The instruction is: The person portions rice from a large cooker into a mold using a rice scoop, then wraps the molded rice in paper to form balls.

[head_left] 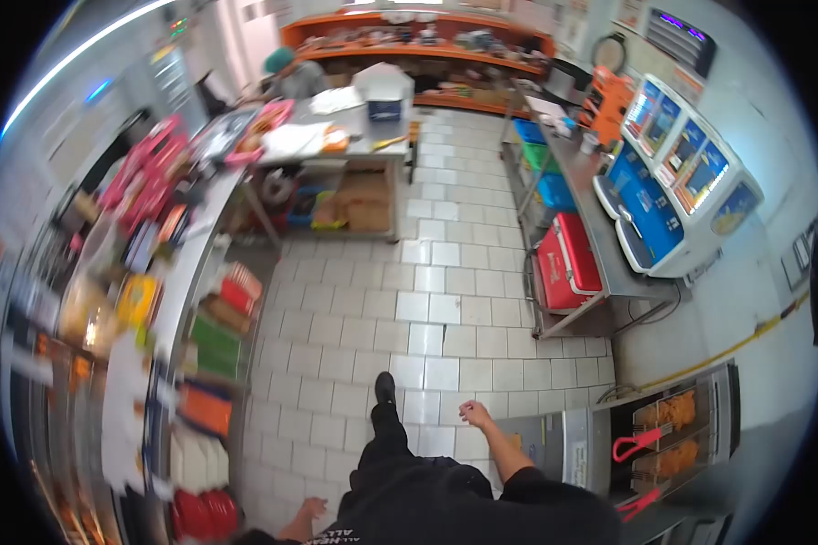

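My right hand [472, 414] hangs in front of me above the tiled floor [482, 350], its fingers loosely bent and apart, with nothing in it. Low at my left side is my left hand [313, 508], small in view, fingers apart and likewise holding nothing. One black shoe [385, 388] is out ahead on the tiles. Nearest to my right hand is a metal fryer unit [574, 450]; fry baskets with red handles [638, 443] rest beside it, holding fried golden-brown food [674, 411].
A metal worktable [191, 282] with crates and packages runs along the left. Another person in a green cap [280, 60] is at the far table. On the right, a table carries a white-and-blue drinks dispenser [650, 195] above a red cooler [568, 263]. Orange shelves [409, 50] stand behind.
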Demonstrator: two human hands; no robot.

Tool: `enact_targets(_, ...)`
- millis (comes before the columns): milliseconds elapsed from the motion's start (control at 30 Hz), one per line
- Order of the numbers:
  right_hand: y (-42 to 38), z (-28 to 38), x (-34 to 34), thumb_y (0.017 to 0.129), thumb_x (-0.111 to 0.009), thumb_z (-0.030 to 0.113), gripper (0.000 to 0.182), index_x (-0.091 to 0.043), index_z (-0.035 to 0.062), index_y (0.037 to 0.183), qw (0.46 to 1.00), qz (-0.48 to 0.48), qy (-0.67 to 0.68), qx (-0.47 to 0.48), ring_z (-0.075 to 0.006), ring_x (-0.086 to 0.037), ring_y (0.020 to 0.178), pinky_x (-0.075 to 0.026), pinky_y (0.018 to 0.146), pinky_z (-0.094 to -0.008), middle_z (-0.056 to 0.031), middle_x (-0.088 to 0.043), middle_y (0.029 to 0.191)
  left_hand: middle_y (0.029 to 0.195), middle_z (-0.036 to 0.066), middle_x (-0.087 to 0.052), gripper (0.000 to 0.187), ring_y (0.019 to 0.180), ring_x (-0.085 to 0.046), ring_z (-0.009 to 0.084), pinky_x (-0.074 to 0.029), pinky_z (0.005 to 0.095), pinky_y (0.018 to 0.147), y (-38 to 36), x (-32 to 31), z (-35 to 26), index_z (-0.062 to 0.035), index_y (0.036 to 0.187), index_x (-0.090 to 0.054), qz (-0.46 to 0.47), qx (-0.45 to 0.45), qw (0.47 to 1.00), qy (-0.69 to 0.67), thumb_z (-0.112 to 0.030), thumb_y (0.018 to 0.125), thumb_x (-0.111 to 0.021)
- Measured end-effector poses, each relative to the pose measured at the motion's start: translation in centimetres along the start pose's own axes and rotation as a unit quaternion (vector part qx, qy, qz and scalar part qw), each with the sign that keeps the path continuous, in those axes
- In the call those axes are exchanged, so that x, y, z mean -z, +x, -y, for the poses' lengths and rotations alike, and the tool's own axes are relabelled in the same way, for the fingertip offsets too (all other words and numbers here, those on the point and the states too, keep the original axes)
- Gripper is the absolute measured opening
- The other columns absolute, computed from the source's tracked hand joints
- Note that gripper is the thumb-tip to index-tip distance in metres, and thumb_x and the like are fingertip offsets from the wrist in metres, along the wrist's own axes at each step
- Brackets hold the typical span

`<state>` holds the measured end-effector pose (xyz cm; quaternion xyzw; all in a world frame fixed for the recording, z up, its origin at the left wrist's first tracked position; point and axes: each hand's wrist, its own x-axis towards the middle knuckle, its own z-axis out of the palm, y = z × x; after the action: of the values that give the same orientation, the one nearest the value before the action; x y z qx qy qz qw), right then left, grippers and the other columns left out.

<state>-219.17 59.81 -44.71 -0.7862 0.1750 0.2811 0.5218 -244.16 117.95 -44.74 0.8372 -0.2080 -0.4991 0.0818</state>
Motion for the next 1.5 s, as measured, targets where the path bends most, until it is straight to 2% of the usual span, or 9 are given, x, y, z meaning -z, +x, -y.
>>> enact_targets(100,8.2,10.0,3.2,0.093,-0.061,0.029,0.027,-0.063,0.0062,0.107,0.994,-0.087,0.055,0.041,-0.016,-0.067,0.069,-0.051,0.054,-0.0289,-0.0098,-0.071,0.088,0.114,0.009,-0.068,0.037,0.096,-0.066,0.0233,-0.055,0.0455,0.072,5.6,14.9,5.9,-0.0165,0.126,-0.057,0.0,0.177,0.964,-0.196,-0.032,0.093,-0.057)
enact_targets(167,10.4,13.2,5.4,0.093,-0.061,0.028,0.025,-0.064,0.0071,0.107,0.995,-0.07,0.069,-0.008,-0.0163,-0.067,0.072,-0.051,0.057,-0.03,-0.0088,-0.071,0.089,0.114,0.008,-0.068,0.038,0.094,-0.066,0.0225,-0.054,0.0435,0.071,10.7,23.5,5.9,-0.0176,0.125,-0.058,0.048,0.367,0.794,-0.483,-0.04,0.095,-0.056)
enact_targets(333,11.0,20.5,10.1,0.094,-0.062,0.026,0.023,-0.063,0.0093,0.109,0.969,-0.134,0.204,-0.045,-0.0166,-0.068,0.079,-0.053,0.063,-0.0321,-0.0074,-0.071,0.092,0.12,0.007,-0.067,0.049,0.1,-0.066,0.0294,-0.054,0.0427,0.085,33.6,55.9,11.9,-0.0182,0.128,-0.062,0.02,-0.074,0.997,0.012,-0.032,0.081,-0.069)
enact_targets(467,13.0,18.9,11.4,0.094,-0.065,0.025,0.021,-0.063,0.0092,0.107,0.929,-0.225,0.283,-0.076,-0.0163,-0.068,0.081,-0.053,0.067,-0.0324,-0.0052,-0.071,0.093,0.084,0.015,-0.071,0.029,0.073,-0.068,0.0265,-0.053,0.0425,0.069,42.9,82.8,4.3,-0.0066,0.098,-0.07,-0.149,-0.049,0.969,-0.192,-0.032,0.084,-0.066)
enact_targets(633,22.9,23.5,17.6,0.094,-0.065,0.031,0.024,-0.068,0.0088,0.086,0.86,-0.427,0.231,-0.153,-0.0127,-0.066,0.071,-0.052,0.063,-0.0319,-0.0063,-0.07,0.078,0.074,0.018,-0.066,0.033,0.069,-0.068,0.0241,-0.057,0.0359,0.054,61.3,108.5,-5.8,0.0001,0.087,-0.062,-0.287,-0.396,0.845,-0.216,-0.029,0.098,-0.052)
enact_targets(733,30.8,30.3,26.3,0.097,-0.04,0.06,0.065,-0.069,0.0061,0.074,0.871,-0.465,0.123,-0.104,-0.0304,-0.066,0.065,-0.051,0.063,-0.041,-0.0124,-0.066,0.066,0.073,0.008,-0.069,0.03,0.059,-0.065,0.0189,-0.053,0.0269,0.055,64.8,116.2,-8.3,-0.0051,0.102,-0.064,-0.071,-0.248,0.955,-0.148,-0.034,0.096,-0.059)
enact_targets(933,56.4,47.3,46.4,0.093,-0.059,0.023,0.017,-0.062,0.0075,0.099,0.842,-0.462,0.186,0.207,-0.0208,-0.064,0.074,-0.052,0.069,-0.0384,-0.0079,-0.067,0.088,0.082,0.014,-0.071,0.038,0.073,-0.07,0.0214,-0.053,0.0292,0.057,71.2,131.3,-8.7,0.0023,0.11,-0.062,0.086,-0.274,0.931,-0.227,-0.034,0.099,-0.056)
enact_targets(1133,71.3,65.7,56.7,0.095,-0.06,0.018,0.02,-0.06,0.0062,0.111,0.903,-0.325,0.175,0.218,-0.021,-0.067,0.087,-0.054,0.08,-0.0343,-0.0098,-0.067,0.1,0.087,0.01,-0.07,0.041,0.081,-0.064,0.0147,-0.05,0.0279,0.076,73.5,154.1,-18.2,0.0039,0.105,-0.064,-0.176,-0.308,0.919,-0.17,-0.036,0.099,-0.057)
enact_targets(1500,84.7,72.8,67.3,0.097,-0.058,0.017,0.022,-0.059,0.0088,0.117,0.879,-0.335,0.33,0.082,-0.0125,-0.064,0.086,-0.051,0.069,-0.0279,-0.0042,-0.067,0.099,0.092,0.006,-0.069,0.031,0.087,-0.063,0.0125,-0.048,0.0273,0.078,88.9,190.8,-44.4,-0.0002,0.11,-0.063,-0.103,-0.5,0.845,-0.164,-0.029,0.1,-0.055)
